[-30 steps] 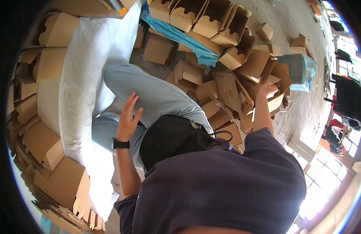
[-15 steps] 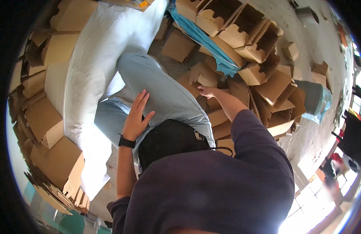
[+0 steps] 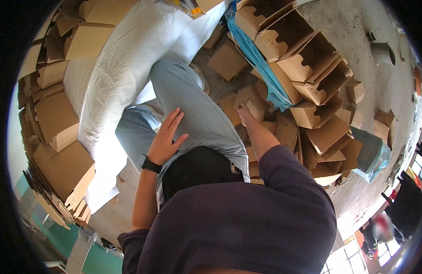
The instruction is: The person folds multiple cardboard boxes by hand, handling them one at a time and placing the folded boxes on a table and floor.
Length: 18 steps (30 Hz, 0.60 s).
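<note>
My left hand [image 3: 166, 139] lies flat on the light blue jeans [image 3: 186, 100] at my thigh, fingers stretched and thumb apart. A dark watch is on that wrist. My right hand [image 3: 244, 114] reaches down beyond my knee into a heap of brown cardboard boxes. Its fingers are curled at the near edge of a small open cardboard box [image 3: 251, 98]; the fingertips are partly hidden. The box rests among the other boxes of the heap.
White sheeting [image 3: 115, 86] drapes a surface to the left, with stacked cardboard boxes [image 3: 58, 118] beyond. Open boxes [image 3: 290, 45] stand in rows by blue plastic [image 3: 252, 50] at the upper right. A plastic-wrapped bundle [image 3: 373, 153] and a grey pipe piece [image 3: 383, 53] sit on the floor.
My right hand has moved left to the small box and its fingers have curled in. My left hand stays on the thigh. The whole view has shifted slightly.
</note>
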### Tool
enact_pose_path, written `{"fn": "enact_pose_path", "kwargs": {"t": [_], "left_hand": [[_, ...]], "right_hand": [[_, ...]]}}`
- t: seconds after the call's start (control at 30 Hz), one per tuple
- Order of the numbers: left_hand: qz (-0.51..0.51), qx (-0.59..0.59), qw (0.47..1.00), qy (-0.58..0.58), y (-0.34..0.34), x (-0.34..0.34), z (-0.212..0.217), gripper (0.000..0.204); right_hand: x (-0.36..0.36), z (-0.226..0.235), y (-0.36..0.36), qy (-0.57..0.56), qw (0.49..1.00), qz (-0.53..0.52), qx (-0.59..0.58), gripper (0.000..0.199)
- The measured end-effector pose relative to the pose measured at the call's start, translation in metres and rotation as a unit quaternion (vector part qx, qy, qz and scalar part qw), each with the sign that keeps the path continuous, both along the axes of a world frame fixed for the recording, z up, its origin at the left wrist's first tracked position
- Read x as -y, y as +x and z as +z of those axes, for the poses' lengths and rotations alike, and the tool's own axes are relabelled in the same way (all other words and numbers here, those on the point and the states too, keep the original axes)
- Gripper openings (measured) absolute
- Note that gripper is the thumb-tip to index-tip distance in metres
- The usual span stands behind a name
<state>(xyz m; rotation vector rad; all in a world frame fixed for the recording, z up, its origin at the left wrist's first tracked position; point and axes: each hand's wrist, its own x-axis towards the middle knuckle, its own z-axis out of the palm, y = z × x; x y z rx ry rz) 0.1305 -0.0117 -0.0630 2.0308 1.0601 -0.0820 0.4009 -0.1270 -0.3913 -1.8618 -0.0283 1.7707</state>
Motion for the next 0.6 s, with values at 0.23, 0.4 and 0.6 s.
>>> {"fn": "enact_pose_path", "kwargs": {"t": [0.23,0.4,0.6], "left_hand": [[0.005,0.034,0.999,0.007,-0.006,0.0,-0.002,0.058],[0.013,0.047,0.999,0.014,-0.016,0.004,-0.008,0.059],[0.061,0.127,0.989,0.041,-0.02,0.006,-0.007,0.087]], "right_hand": [[0.017,0.07,0.036,0.104,0.97,-0.139,0.167,0.034],[0.027,0.147,0.085,0.251,0.923,-0.289,0.043,0.018],[0.004,0.257,0.075,0.407,0.856,-0.279,-0.154,0.019]]}}
